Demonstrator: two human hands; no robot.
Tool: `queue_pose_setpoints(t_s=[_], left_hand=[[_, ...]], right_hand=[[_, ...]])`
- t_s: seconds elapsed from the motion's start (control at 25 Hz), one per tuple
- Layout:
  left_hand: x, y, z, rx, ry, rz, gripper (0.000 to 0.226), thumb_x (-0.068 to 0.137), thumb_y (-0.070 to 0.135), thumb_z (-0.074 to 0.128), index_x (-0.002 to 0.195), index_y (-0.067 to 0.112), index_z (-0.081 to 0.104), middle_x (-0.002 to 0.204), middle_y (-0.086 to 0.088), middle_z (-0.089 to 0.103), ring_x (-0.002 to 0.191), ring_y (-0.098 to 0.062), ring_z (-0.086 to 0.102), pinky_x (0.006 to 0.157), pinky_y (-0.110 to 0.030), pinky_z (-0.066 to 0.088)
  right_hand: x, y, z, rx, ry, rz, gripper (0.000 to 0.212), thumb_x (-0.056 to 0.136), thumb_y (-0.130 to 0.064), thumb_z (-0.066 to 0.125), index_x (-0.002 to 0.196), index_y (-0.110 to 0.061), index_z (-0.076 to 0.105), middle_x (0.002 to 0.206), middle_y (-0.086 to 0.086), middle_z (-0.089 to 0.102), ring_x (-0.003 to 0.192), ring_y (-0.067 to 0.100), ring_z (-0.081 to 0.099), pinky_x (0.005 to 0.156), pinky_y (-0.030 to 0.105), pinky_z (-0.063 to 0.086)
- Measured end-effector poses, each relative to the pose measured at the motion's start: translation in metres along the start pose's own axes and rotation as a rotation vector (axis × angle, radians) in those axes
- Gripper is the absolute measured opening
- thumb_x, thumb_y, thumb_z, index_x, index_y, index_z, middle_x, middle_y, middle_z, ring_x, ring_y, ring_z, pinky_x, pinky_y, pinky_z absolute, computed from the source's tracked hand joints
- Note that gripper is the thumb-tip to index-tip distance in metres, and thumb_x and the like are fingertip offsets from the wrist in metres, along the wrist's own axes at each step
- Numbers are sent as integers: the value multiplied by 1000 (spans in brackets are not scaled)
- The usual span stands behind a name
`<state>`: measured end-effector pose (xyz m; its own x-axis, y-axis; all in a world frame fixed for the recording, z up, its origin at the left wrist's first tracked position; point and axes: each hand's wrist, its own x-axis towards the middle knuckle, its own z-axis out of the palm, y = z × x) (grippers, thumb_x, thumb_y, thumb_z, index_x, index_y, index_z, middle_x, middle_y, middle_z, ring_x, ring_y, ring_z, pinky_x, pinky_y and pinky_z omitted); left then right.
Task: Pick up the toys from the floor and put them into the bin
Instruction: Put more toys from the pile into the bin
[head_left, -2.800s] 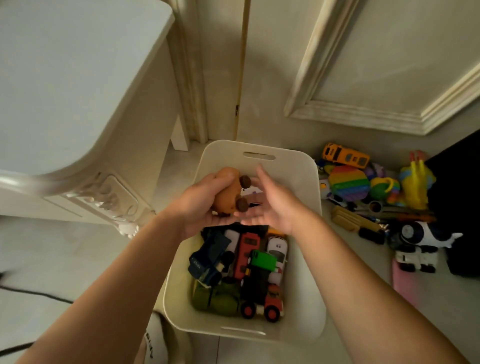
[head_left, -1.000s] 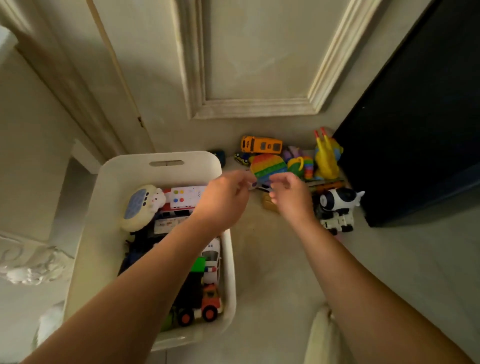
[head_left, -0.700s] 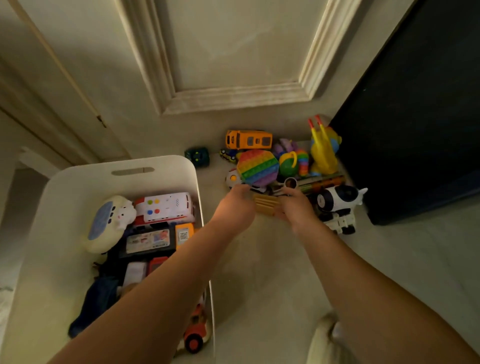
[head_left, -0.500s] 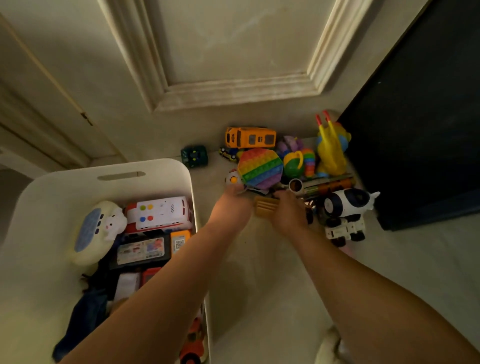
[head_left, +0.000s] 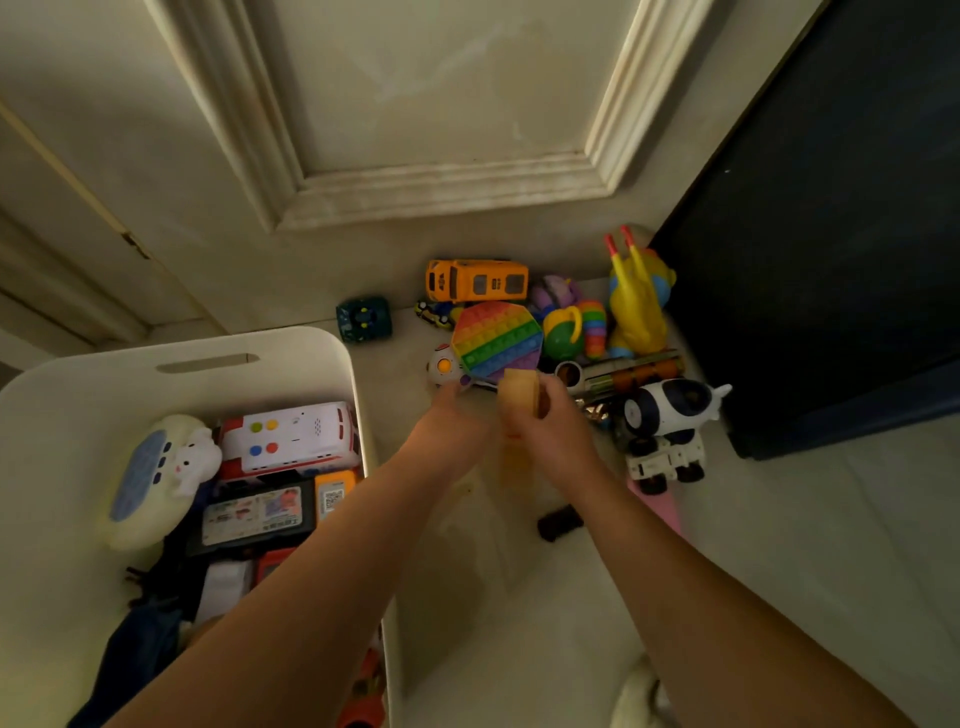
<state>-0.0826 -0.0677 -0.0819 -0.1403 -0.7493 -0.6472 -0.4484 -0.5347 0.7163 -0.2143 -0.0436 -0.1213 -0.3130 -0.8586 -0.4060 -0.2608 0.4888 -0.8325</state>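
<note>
Head view shows the right hand (head_left: 556, 431) closed on a yellow toy (head_left: 519, 402), left hand (head_left: 447, 426) unclear; next judged: carry it into the bin (head_left: 311, 345).

The right hand (head_left: 553, 431) has lifted the tan block toy (head_left: 519, 397) off the floor, blurred.

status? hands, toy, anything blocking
Right hand gripping yellow toy, lifted. Left hand beside it, grip unclear. Bin left, path clear.
</note>
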Motion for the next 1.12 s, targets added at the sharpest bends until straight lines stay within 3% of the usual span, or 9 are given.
queue_pose_setpoints(t_s=[0.12,0.24,0.36,0.44,0.6,0.76,0.88,1.04,1.12], left_hand=[[-14,1,10,30,-147,45,114,70,27,81,152,35,2,134,-4,51,104,-22,63,74,-31,53],[-23,1,24,-58,-176,116,82,71,24,78,139,31,31,97,2,67,66,-14,73,52,-30,58],[-29,-3,28,-129,-134,35,47,77,14,68,116,27,46,74,-4,63,51,-14,64,51,-36,59],[-30,-7,27,-144,-143,-27,41,79,8,64,113,25,48,69,-7,56,50,-14,55,45,-27,51],[-29,-8,26,-213,-215,-25,37,77,7,67,108,22,52,64,-8,55,50,-16,52,46,-27,47],[-30,-4,24,-334,-268,20,29,82,27,72,104,18,56,75,-8,61,50,-15,51,46,-27,47],[-34,-2,19,-355,-235,17,35,89,47,60,104,15,57,75,-7,62,47,-13,51,45,-26,47],[-48,4,5,-402,-215,39,31,92,42,55,107,14,57,76,-10,65,47,-16,52,44,-26,46],[-61,7,-5,-442,-230,80,32,92,42,56,110,15,57,76,-9,67,48,-15,52,44,-25,46]], right_hand=[[-17,-27,-13,261,-27,69,23,85,-27,62,107,-32,55,99,-7,61,86,9,61,54,18,47],[-26,-31,-25,146,-38,2,17,84,-51,56,93,-37,57,90,-13,61,79,2,60,47,14,45],[-17,-12,-58,-162,355,-153,31,88,-61,44,99,-35,57,106,-4,60,98,9,58,72,29,51],[-3,12,-91,-486,524,-25,49,86,-57,53,129,-31,49,135,10,43,122,28,44,94,47,47],[17,53,-114,-752,271,158,101,71,-55,75,149,-38,12,159,10,-5,142,43,13,110,60,28],[31,57,-104,-600,399,10,74,76,-33,77,136,-24,36,156,12,10,128,45,40,97,49,48],[23,58,-104,-549,466,28,62,74,-24,78,126,-24,44,150,10,20,118,42,48,87,43,53],[3,46,-109,-317,468,38,64,70,-17,82,122,-24,46,144,6,24,117,34,49,83,38,55],[-10,28,-111,-225,477,-29,65,68,-16,84,121,-25,47,141,4,26,111,24,50,68,20,50]])
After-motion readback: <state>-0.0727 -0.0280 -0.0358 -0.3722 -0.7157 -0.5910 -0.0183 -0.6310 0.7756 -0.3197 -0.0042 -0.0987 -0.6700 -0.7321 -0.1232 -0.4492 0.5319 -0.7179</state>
